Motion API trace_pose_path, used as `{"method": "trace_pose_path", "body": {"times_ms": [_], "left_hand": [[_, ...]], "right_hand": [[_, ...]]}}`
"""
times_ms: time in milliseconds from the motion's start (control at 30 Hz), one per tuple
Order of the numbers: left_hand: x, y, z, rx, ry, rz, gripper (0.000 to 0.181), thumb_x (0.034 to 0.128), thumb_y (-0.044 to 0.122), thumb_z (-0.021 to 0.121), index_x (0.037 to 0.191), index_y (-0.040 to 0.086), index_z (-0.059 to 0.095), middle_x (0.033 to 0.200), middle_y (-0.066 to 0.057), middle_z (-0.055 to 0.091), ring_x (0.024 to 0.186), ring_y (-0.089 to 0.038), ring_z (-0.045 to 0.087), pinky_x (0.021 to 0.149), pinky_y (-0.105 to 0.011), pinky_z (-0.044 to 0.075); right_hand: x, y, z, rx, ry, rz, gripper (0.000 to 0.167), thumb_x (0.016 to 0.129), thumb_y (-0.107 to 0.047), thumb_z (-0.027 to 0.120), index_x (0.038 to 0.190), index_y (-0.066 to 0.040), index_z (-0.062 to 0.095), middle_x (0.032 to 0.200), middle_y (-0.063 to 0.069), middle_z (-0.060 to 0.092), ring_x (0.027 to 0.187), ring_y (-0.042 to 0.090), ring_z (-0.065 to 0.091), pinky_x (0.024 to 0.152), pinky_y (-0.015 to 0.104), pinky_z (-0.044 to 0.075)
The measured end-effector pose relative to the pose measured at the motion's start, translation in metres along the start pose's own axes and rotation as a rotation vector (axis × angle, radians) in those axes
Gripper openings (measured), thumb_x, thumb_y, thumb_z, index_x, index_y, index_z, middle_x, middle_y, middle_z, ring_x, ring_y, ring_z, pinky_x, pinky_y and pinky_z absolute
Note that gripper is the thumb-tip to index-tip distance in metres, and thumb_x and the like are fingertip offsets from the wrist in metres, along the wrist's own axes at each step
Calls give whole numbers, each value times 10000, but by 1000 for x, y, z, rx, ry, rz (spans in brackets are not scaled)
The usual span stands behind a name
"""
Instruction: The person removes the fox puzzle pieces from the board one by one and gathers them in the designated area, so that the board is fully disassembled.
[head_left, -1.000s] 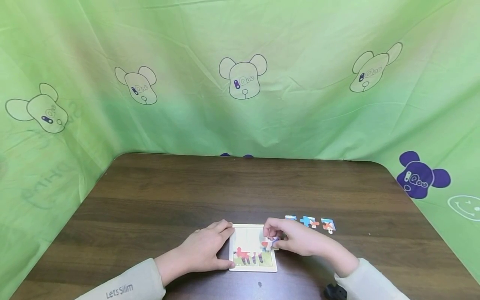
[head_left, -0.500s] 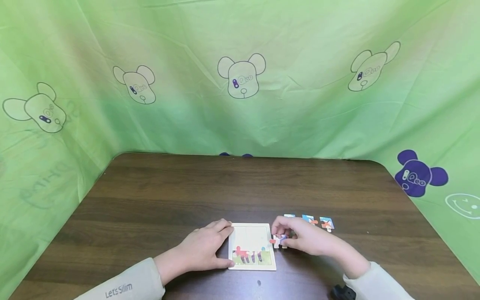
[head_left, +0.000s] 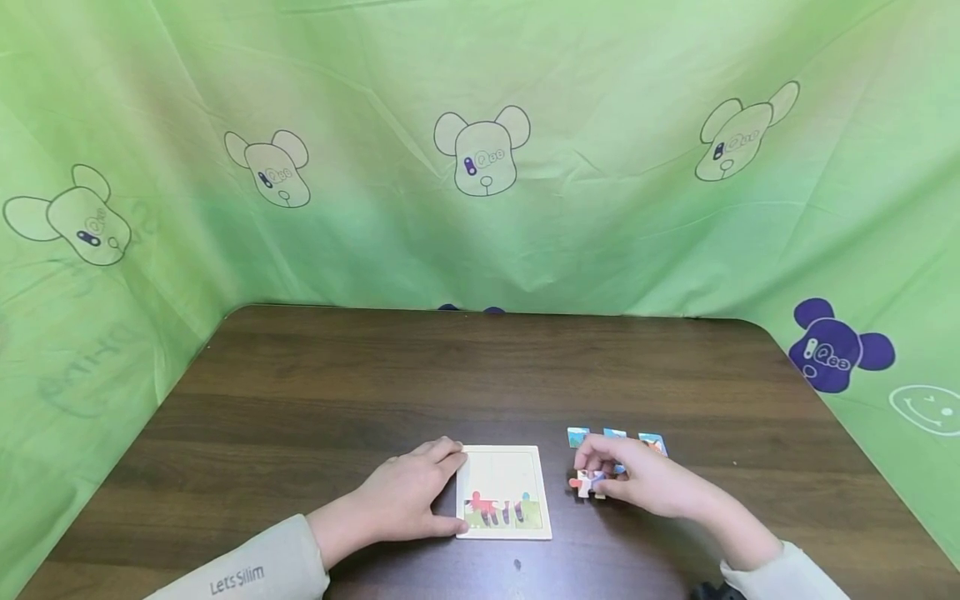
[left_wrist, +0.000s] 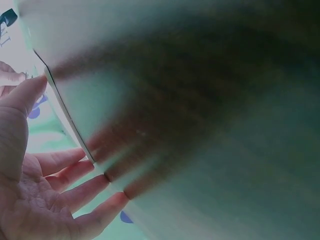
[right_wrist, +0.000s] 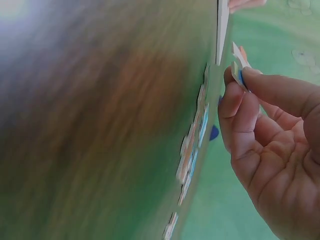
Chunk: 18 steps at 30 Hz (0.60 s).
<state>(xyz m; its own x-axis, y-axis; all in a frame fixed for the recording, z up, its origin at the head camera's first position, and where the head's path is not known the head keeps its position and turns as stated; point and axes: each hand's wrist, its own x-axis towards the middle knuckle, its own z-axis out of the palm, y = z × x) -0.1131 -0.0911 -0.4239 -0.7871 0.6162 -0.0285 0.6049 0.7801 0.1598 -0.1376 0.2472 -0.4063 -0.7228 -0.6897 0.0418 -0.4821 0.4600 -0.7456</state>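
Observation:
A square puzzle frame (head_left: 504,533) lies on the table, with joined pieces (head_left: 504,512) along its near side showing red, striped legs and grass. At its left edge rests my left hand (head_left: 401,496), thumb and fingers spread; in the left wrist view the fingers of that hand (left_wrist: 55,200) touch the frame's side (left_wrist: 67,117). To the right of the frame, my right hand (head_left: 637,475) pinches a white, red and blue puzzle piece (head_left: 587,483). The right wrist view shows this piece (right_wrist: 240,62) between thumb and fingers of the right hand (right_wrist: 280,145), raised off the table.
Behind the right hand lie loose pieces: one blue (head_left: 577,437), one partly covered (head_left: 615,433), one with orange (head_left: 654,442). More pieces (right_wrist: 187,160) line the table in the right wrist view. A green printed curtain (head_left: 360,250) stands behind the brown table (head_left: 375,367).
My right hand has moved right, away from over the frame, carrying the pinched piece with it. It now partly covers the loose pieces. The left hand has stayed at the frame's left edge.

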Motion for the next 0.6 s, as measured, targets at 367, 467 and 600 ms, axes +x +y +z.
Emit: {"method": "trace_pose_path", "body": {"times_ms": [367,467,600], "left_hand": [[0,0,0,-8,-8,-1,815,803,598,716,1397,67,544,1419,-25,521,1313,-204,529,875,-411,567],[0,-1,0,-5,-9,1,814,805,599,715,1397,69,543,1420,-24,520,1314,-204,528,874,-410,567],[0,-1,1,-1,-5,1,813,801,598,719,1396,72,544,1419,-20,521,1313,-205,530,866,-413,569]], "right_hand": [[-20,15,-13,18,13,11,207,887,22,659,1018,-126,596,850,-20,666,764,53,613,661,218,498],[-27,20,-16,-19,36,1,236,872,31,671,1010,-144,592,847,-15,637,772,35,593,664,214,481],[-34,26,-21,-53,69,-31,262,856,47,676,1015,-146,595,855,-17,625,780,32,578,665,209,465]]}}
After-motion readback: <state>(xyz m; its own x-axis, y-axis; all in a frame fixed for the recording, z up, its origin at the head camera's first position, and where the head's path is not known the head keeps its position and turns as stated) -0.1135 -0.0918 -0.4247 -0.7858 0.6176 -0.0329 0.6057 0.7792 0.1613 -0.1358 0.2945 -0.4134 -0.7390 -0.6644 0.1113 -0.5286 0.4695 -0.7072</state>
